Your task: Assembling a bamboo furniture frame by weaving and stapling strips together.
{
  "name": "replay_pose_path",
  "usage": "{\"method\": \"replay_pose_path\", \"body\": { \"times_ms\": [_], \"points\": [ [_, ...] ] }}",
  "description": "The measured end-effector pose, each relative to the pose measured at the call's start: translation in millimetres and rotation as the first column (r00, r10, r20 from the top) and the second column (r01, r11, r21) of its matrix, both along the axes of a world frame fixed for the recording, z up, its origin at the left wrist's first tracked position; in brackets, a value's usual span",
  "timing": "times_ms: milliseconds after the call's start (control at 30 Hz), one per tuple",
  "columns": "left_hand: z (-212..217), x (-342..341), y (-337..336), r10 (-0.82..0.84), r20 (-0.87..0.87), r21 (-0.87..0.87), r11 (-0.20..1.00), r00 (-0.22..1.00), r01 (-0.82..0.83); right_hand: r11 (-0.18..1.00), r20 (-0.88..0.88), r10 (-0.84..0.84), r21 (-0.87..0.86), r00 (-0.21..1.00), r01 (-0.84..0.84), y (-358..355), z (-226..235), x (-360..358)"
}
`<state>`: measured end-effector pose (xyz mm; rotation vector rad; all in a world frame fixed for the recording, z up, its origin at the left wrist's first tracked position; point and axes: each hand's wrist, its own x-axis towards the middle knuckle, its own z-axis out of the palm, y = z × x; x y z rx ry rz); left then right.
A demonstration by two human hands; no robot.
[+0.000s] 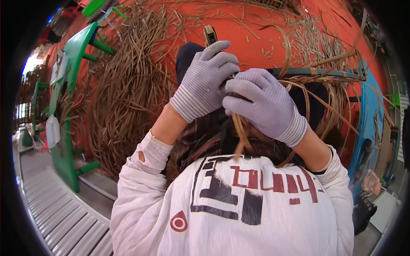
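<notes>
Both my hands wear grey knit gloves and meet close in front of me. My left hand (207,79) is closed around the end of a dark frame bar (318,73) wrapped with brown rattan. My right hand (262,104) pinches several thin rattan strips (241,134) that hang down from the same spot. More strips (331,100) loop from the bar to the right. The exact wrap point is hidden by my fingers.
A large heap of loose rattan strips (128,89) lies on the orange floor (256,38) to the left. A green frame (68,111) stands at far left, a blue curved frame (369,123) at right. A small dark tool (209,35) lies beyond my hands.
</notes>
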<state>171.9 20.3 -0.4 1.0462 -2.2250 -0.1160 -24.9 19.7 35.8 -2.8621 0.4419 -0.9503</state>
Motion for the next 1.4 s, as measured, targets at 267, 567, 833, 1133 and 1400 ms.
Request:
{"method": "replay_pose_path", "body": {
  "times_ms": [267,567,833,1133,1400],
  "points": [
    [-18.2,-6.7,-11.5,0.05,-0.177,-0.076,0.995,0.983,-0.064,0.059,0.733,-0.311,0.651,0.605,-0.757,6.1,-25.2,9.9],
    [-33.6,-6.9,-20.5,0.025,-0.285,-0.129,0.99,0.958,-0.064,-0.048,0.382,-0.431,0.895,0.817,-0.444,22.0,0.5,40.1],
    [-29.6,-6.4,-12.8,0.018,-0.307,-0.08,0.996,0.952,-0.045,0.077,0.434,-0.351,0.897,0.83,-0.436,-25.8,32.4,42.7],
    [-24.3,-8.8,-4.9,0.076,-0.305,-0.1,0.989,0.949,-0.111,0.032,0.248,-0.402,0.966,0.882,-0.257,-48.2,42.1,43.2],
    [-29.1,-7.9,-12.8,0.028,-0.455,0.16,0.986,0.89,0.05,0.024,0.186,-0.368,0.981,0.911,-0.19,-8.3,61.3,45.5]
  ]
}}
